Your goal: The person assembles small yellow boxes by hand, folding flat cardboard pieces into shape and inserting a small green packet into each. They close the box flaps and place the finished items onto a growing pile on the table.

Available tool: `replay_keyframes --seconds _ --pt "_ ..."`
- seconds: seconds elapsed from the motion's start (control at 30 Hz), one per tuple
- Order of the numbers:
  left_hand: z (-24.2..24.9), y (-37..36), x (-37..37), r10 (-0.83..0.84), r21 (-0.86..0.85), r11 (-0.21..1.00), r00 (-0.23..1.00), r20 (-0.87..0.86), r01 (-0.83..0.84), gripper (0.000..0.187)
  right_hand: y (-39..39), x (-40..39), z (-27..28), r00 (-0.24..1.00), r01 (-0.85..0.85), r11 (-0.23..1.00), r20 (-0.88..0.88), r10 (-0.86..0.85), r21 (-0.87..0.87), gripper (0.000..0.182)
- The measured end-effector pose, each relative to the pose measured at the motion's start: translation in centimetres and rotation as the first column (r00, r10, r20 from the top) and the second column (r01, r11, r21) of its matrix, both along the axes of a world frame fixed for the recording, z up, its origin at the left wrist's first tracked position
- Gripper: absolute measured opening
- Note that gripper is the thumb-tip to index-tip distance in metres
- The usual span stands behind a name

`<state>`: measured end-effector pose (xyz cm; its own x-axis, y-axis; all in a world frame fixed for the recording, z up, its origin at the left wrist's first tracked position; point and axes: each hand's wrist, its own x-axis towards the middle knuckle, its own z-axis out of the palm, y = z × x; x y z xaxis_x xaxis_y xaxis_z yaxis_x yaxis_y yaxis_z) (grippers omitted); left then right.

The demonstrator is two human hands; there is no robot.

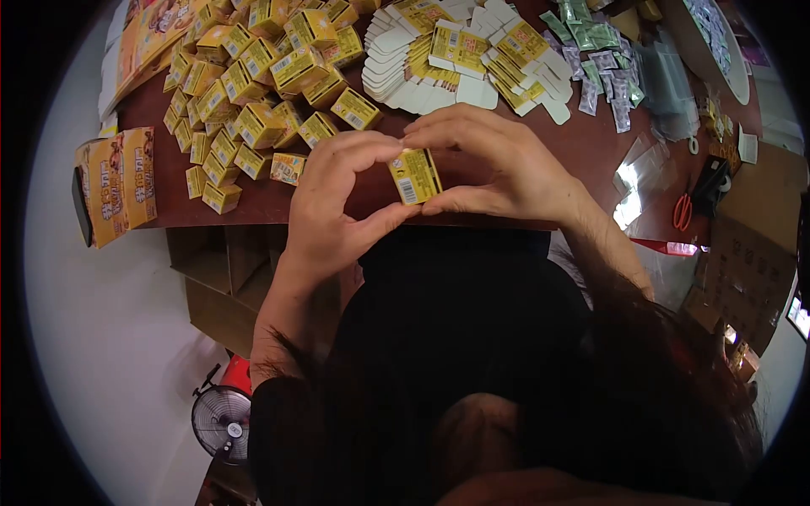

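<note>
Between my two hands, near the table's front edge, is a small yellow box (414, 177) with a barcode on the side facing me. My left hand (337, 190) grips its left side, thumb at the lower corner and fingers at the top. From the right, my right hand (498, 164) holds it the same way with thumb and fingers. A large pile of similar yellow boxes (253, 126) lies left of my hands. Beyond them, flat unfolded cartons (460, 51) are fanned out in overlapping stacks.
Small green and purple sachets (603, 63) are heaped at the back right. Red-handled scissors (683, 211) and clear plastic bags (633, 177) lie on the right. An orange printed display carton (122, 181) stands at the left edge. Below are cardboard boxes (215, 295) and a fan (221, 424).
</note>
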<state>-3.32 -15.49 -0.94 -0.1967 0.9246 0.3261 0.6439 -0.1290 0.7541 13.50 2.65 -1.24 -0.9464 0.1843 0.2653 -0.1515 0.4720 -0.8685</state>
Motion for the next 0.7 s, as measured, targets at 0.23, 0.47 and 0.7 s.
replay_keyframes --seconds 0.23,0.47,0.7 --pt "-0.9 -2.6 0.1 0.097 -0.094 0.992 0.979 0.181 -0.081 0.051 -0.8 -2.4 -2.4 0.994 -0.111 0.991 0.015 0.111 0.075 0.047" --pt "-1.8 -3.5 -0.2 0.168 -0.098 0.983 0.979 0.116 -0.157 0.052 -0.5 -3.1 -2.0 0.995 -0.071 0.970 -0.057 0.086 0.231 0.050" --pt "-2.1 -3.2 -1.1 0.212 -0.102 0.965 0.946 -0.247 -0.242 0.053 0.9 -3.7 -2.5 0.995 0.012 0.918 -0.092 0.027 0.397 0.084"
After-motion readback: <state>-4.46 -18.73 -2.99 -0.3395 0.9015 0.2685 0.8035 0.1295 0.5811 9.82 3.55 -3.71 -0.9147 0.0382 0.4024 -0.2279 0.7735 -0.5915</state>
